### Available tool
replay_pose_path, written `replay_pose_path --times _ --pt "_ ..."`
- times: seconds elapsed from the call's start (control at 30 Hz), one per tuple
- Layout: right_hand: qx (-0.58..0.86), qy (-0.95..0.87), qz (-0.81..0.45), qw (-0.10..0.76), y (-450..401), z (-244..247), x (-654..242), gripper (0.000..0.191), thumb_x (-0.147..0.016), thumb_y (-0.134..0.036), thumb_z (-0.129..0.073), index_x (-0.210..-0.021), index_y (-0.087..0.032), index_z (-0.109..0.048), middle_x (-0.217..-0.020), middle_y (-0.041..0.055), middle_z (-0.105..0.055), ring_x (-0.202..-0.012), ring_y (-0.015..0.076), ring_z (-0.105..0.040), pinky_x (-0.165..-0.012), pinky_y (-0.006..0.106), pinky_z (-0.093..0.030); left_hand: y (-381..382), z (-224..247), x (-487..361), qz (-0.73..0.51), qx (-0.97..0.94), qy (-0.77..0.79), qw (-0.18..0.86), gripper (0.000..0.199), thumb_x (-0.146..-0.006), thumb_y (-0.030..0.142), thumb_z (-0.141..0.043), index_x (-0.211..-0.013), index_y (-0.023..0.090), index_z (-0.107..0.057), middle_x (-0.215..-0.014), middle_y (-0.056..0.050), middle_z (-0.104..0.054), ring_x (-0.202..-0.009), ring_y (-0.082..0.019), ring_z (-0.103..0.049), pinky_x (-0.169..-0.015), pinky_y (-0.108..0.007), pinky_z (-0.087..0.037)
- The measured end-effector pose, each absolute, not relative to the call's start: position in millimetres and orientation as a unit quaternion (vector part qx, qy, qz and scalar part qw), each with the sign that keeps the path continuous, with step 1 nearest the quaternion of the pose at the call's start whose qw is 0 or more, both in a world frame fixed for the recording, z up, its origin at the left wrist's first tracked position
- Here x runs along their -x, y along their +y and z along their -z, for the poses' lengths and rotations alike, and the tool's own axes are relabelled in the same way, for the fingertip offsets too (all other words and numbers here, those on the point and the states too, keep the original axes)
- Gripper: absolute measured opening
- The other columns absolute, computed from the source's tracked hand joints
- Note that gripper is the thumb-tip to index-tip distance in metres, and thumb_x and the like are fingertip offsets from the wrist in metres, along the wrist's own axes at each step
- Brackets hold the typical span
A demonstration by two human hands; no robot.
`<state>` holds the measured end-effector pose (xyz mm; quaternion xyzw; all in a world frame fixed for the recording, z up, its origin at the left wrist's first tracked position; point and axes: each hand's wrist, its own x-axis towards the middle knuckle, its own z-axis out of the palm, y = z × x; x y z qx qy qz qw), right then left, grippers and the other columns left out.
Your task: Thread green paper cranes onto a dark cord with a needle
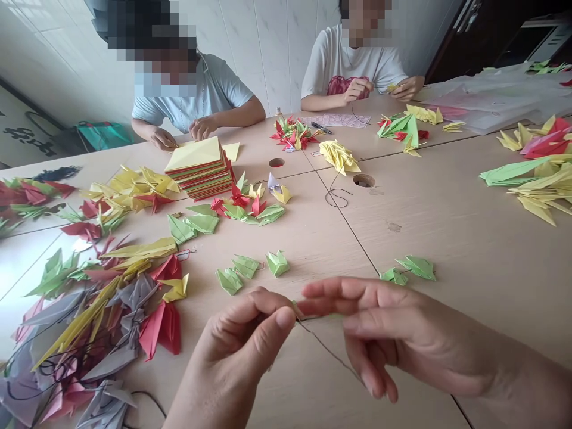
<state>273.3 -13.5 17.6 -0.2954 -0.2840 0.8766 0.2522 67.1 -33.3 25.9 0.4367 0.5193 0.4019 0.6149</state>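
My left hand pinches a small green folded paper piece, mostly hidden by the fingers, at the lower middle. A thin dark cord runs from that pinch down to the right, toward the lower fingers of my right hand. The right hand's upper fingers reach toward the left fingertips, with a bit of green paper showing beneath them. Whether its curled lower fingers grip the cord is unclear. Beyond my hands lie green folded pieces and two more threaded green pieces.
Piles of colored paper cranes and black cords cover the left side. A stack of colored paper stands farther back. Two people sit across the table, their hands at work. Yellow cranes lie near two round holes; more cranes lie at right.
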Motion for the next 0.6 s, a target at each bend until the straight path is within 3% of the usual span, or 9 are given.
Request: replay_pose_path --times 0.1,0.3,0.47,0.6 --pt "0.281 -0.309 -0.881 0.222 -15.8 -15.3 -270.0 0.026 -0.089 -0.020 -0.057 -0.113 -0.024 -0.064 -0.115 0.0076 -0.065 -0.062 0.0047 -0.064 -0.053 0.014 -0.047 -33.2 -26.8 -70.4 -0.429 -0.377 0.523 0.633 0.024 -0.075 0.038 -0.073 -0.064 0.018 -0.066 -0.055 0.005 -0.046 -0.054 -0.007 -0.037 -0.053 -0.015 -0.037" --pt "0.350 -0.350 -0.826 0.270 -14.8 -7.8 -264.3 0.017 -0.082 -0.032 -0.070 -0.087 -0.016 -0.069 -0.079 0.0015 -0.067 -0.068 0.0092 -0.060 -0.065 0.023 -0.048 -29.7 -36.1 -81.0 -0.460 -0.205 0.505 0.701 0.020 -0.065 0.027 -0.080 -0.066 0.014 -0.065 -0.059 0.001 -0.062 -0.049 -0.007 -0.052 -0.044 -0.013 -0.043" --pt "0.377 -0.408 -0.781 0.286 -16.4 -4.1 -261.1 0.019 -0.084 -0.036 -0.067 -0.086 -0.017 -0.068 -0.074 -0.0003 -0.066 -0.066 0.0088 -0.058 -0.064 0.023 -0.046 -28.2 -37.9 -83.3 -0.460 -0.176 0.508 0.707 0.021 -0.060 0.018 -0.083 -0.067 0.014 -0.063 -0.060 0.000 -0.065 -0.052 -0.008 -0.060 -0.048 -0.013 -0.050" --pt "0.398 -0.467 -0.737 0.284 -19.4 -5.5 -261.3 0.023 -0.087 -0.039 -0.062 -0.083 -0.016 -0.065 -0.069 -0.0017 -0.062 -0.062 0.0077 -0.052 -0.060 0.022 -0.044 -27.1 -33.4 -80.8 -0.472 -0.177 0.468 0.726 0.021 -0.063 0.015 -0.082 -0.068 0.017 -0.062 -0.065 0.000 -0.068 -0.059 -0.009 -0.064 -0.055 -0.013 -0.053"
